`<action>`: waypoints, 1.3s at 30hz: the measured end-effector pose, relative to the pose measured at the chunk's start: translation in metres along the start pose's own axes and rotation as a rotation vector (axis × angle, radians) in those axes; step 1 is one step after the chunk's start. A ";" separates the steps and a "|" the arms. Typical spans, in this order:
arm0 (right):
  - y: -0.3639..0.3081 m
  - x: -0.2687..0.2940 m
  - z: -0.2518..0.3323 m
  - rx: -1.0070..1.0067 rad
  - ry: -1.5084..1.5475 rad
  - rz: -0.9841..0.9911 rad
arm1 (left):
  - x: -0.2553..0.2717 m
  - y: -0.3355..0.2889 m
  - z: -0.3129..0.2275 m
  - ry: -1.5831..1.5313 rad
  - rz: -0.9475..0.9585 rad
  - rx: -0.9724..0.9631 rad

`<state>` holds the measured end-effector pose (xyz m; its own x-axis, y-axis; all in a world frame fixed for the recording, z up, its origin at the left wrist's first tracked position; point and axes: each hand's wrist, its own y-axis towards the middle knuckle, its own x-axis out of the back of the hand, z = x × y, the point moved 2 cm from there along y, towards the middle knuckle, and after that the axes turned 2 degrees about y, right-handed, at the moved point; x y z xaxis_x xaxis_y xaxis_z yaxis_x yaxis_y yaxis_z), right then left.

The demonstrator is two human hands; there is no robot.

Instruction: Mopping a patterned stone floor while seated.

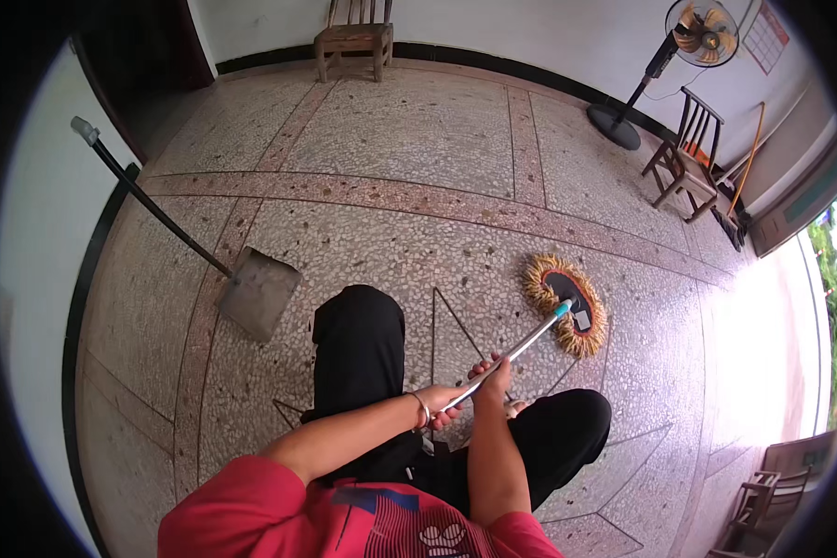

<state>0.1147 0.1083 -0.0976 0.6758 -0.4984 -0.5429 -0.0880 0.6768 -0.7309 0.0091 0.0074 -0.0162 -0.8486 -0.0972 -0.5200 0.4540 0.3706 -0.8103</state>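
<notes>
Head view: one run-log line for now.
left hand: grips mop handle | right hand: grips it nearer mop head | dustpan: on floor, left

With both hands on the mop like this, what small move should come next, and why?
Probably a short push of the mop head across the floor: the left hand grips near the pole's end, the right hand grips nearer the mop head, which appears to rest on the floor, apart from the dustpan.
</notes>
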 end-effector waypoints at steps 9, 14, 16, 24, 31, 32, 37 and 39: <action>-0.029 -0.053 -0.057 -0.378 -0.506 0.337 | -0.015 -0.034 0.050 -0.681 -0.055 -0.287; -0.050 -0.057 -0.090 -0.527 -0.549 0.409 | -0.019 -0.033 0.072 -0.877 -0.094 -0.354; -0.052 -0.059 -0.095 -0.581 -0.591 0.465 | -0.021 -0.036 0.071 -0.894 -0.089 -0.359; -0.021 -0.069 -0.080 -0.437 -0.556 0.406 | -0.012 -0.030 0.037 -0.709 -0.103 -0.334; 0.015 -0.048 -0.012 -0.201 -0.270 0.243 | -0.016 0.015 -0.006 -0.405 0.007 -0.163; 0.020 -0.040 -0.003 -0.178 -0.207 0.241 | -0.017 0.026 -0.007 -0.345 -0.006 -0.170; 0.036 -0.025 0.020 -0.111 0.118 0.178 | -0.024 0.019 -0.039 -0.151 -0.049 -0.110; 0.038 -0.032 0.017 -0.088 0.122 0.134 | -0.015 0.010 -0.050 -0.070 -0.053 -0.059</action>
<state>0.1016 0.1594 -0.1014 0.5608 -0.4729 -0.6796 -0.2384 0.6938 -0.6795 0.0129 0.0593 -0.0029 -0.8493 -0.1813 -0.4959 0.3903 0.4169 -0.8209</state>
